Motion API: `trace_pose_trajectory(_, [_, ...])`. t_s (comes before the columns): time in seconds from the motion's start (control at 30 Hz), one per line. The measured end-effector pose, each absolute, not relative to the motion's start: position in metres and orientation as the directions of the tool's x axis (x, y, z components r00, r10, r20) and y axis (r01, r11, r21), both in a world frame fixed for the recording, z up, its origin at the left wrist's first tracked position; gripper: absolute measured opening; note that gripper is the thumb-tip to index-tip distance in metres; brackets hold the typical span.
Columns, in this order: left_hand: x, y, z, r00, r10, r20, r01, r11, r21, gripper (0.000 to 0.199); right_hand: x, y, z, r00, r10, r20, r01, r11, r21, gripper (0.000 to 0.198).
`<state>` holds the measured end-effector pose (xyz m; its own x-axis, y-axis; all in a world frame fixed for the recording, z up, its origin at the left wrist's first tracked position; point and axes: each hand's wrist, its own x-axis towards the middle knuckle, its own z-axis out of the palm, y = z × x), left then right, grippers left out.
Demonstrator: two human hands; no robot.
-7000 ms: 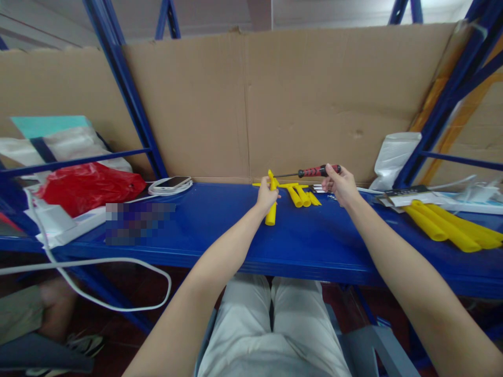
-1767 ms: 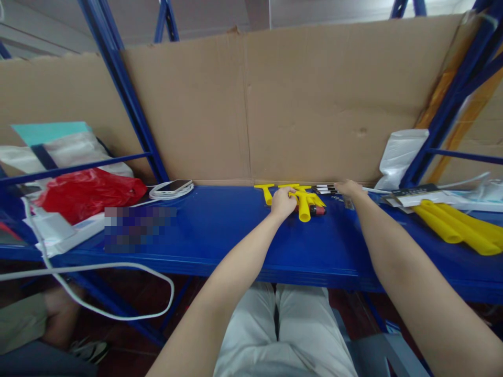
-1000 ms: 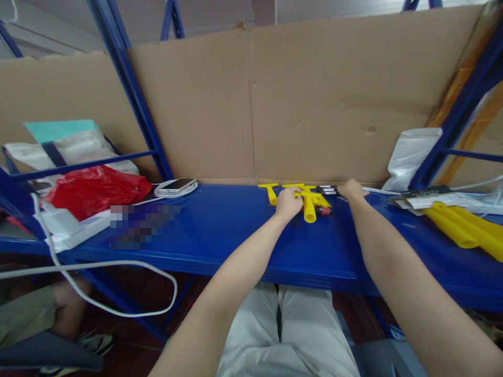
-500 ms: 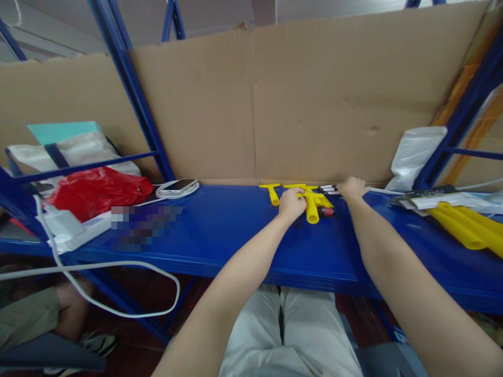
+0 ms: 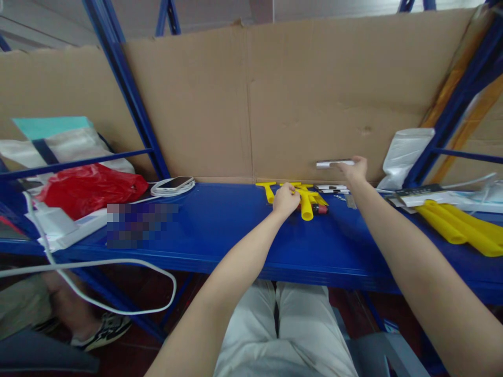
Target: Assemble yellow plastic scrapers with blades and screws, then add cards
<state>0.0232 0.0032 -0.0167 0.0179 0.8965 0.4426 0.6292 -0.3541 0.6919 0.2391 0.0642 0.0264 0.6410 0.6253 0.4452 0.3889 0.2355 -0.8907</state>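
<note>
My right hand (image 5: 356, 168) is raised above the back of the blue shelf, its fingers closed on the end of a thin white-and-dark strip (image 5: 328, 164) held level before the cardboard. Similar strips (image 5: 330, 189) lie on the shelf below it, near small metal pieces (image 5: 351, 201). On the pile of yellow T-shaped handles (image 5: 307, 209) rests my left hand (image 5: 286, 200), fingers curled against one of them; its exact grip is partly hidden. A red-and-black object (image 5: 320, 209) lies under the pile. Another yellow T-shaped handle (image 5: 269, 192) sits apart to the left.
Yellow tubular handles (image 5: 451, 225) and flat packages lie at the right, by a white pouch (image 5: 406, 157). At the left are a phone (image 5: 176, 183) on a coiled cable, a red plastic bag (image 5: 94, 189) and a power strip. A cardboard wall (image 5: 196, 115) stands behind; another person's leg shows lower left.
My right hand has risen off the shelf with a white-and-dark strip, uncovering small metal pieces. My left hand stays at the yellow handles. The view has shifted slightly.
</note>
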Motion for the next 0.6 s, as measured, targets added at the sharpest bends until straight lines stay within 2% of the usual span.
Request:
trace_pose_trajectory(0.1, [0.023,0.001,-0.015,0.079,0.906,0.416,0.669,-0.358,0.651,0.017,0.228,0.046,0.035,0.678,0.671,0.301,0.191,0.234,-0.953,0.058])
trace_pose_trajectory(0.23, [0.023,-0.004,-0.012,0.186,0.912,0.366,0.715,-0.381,0.586,0.036,0.218,0.026,0.032,0.644,0.719,0.261,0.072,0.282,-0.957,0.052])
trace_pose_trajectory(0.33, [0.022,-0.004,-0.010,0.256,0.930,0.262,0.714,-0.365,0.598,0.046,0.218,0.019,0.022,0.601,0.760,0.247,-0.005,0.312,-0.950,0.049])
trace_pose_trajectory(0.47, [0.021,0.000,-0.012,0.271,0.954,0.132,0.640,-0.280,0.716,0.045,0.220,0.015,0.014,0.560,0.789,0.255,-0.019,0.319,-0.947,0.038])
trace_pose_trajectory(0.6, [0.023,-0.004,-0.014,0.196,0.980,0.040,0.406,-0.118,0.906,0.036,0.220,0.015,0.012,0.527,0.804,0.275,0.082,0.274,-0.958,0.013])
